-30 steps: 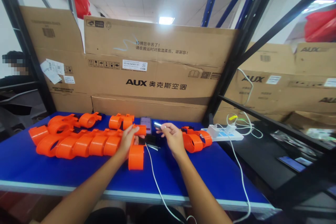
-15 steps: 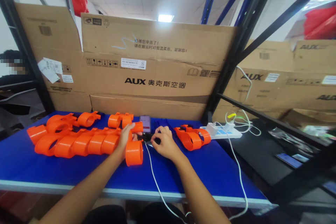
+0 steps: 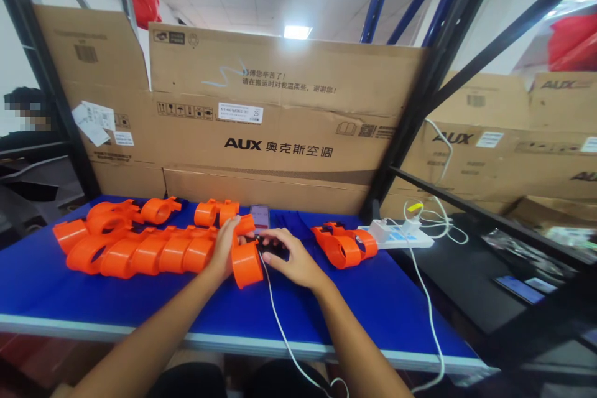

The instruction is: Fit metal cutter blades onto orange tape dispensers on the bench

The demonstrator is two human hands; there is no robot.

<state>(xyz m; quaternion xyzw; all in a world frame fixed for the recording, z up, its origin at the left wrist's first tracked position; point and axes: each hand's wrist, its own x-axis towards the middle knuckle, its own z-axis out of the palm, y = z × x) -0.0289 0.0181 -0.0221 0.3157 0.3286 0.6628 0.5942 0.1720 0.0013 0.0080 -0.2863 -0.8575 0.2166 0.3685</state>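
Observation:
My left hand (image 3: 227,250) is closed around an orange plastic ring-shaped part (image 3: 247,265), lifted above the blue table. Against its right side, my right hand (image 3: 290,255) pinches a small black piece (image 3: 275,249), partly covered by the fingers. A white cable (image 3: 278,314) runs from this spot down over the table's front edge. To the left lies a row of similar orange rings (image 3: 148,253), touching one another. More orange rings (image 3: 217,212) stand behind my left hand, and another orange ring part (image 3: 345,249) rests to the right of my right hand.
A phone (image 3: 260,216) lies at the back of the blue table (image 3: 153,308). A white power strip (image 3: 405,237) with plugged-in chargers sits at the right end. Cardboard (image 3: 280,124) walls off the back between black posts. A person (image 3: 28,115) is at the far left.
My right hand has come closer to the orange ring part and brought the black piece against it. The ring part has tilted and shifted slightly right.

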